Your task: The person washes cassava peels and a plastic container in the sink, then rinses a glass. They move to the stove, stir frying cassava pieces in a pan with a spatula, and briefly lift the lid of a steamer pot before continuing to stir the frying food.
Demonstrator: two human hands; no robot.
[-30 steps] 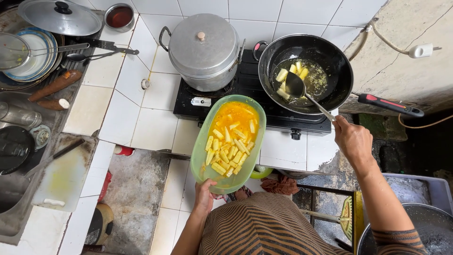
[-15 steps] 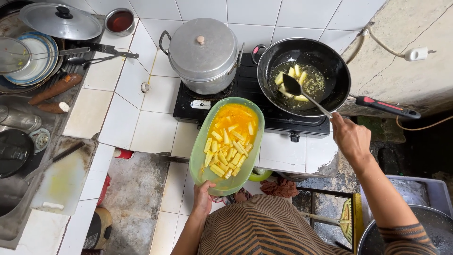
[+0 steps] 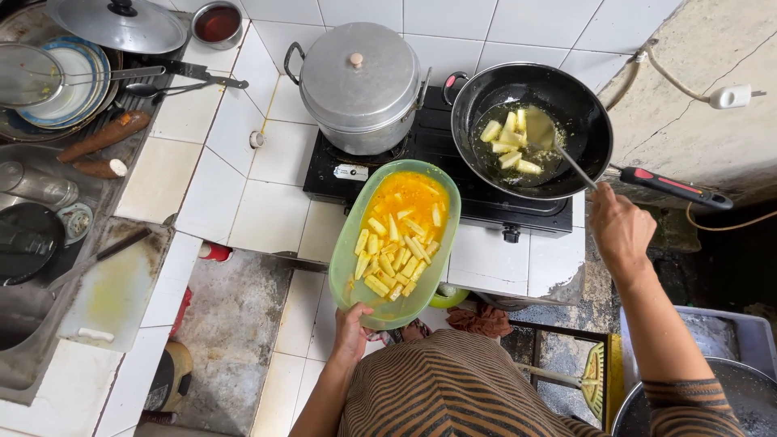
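Note:
My left hand (image 3: 351,329) grips the near rim of a green oval bowl (image 3: 346,259) holding yellow sauce and several pale cut sticks (image 3: 388,259). My right hand (image 3: 619,231) holds the handle of a metal ladle (image 3: 541,129) whose scoop sits in a black wok (image 3: 583,105) on the right burner of a black two-burner stove (image 3: 477,198). Several pale pieces (image 3: 506,142) lie in oil in the wok. The wok's red-and-black handle (image 3: 676,186) points right.
A lidded metal pot (image 3: 360,81) stands on the left burner. Plates, a lid, a strainer and a small bowl (image 3: 217,23) crowd the back left. A sink (image 3: 32,235), cutting board with knife (image 3: 105,283), and grey tubs (image 3: 728,380) lie around.
The ladle's scoop has moved from the wok's left side toward its centre right, over the pieces. The green bowl stays held in about the same place.

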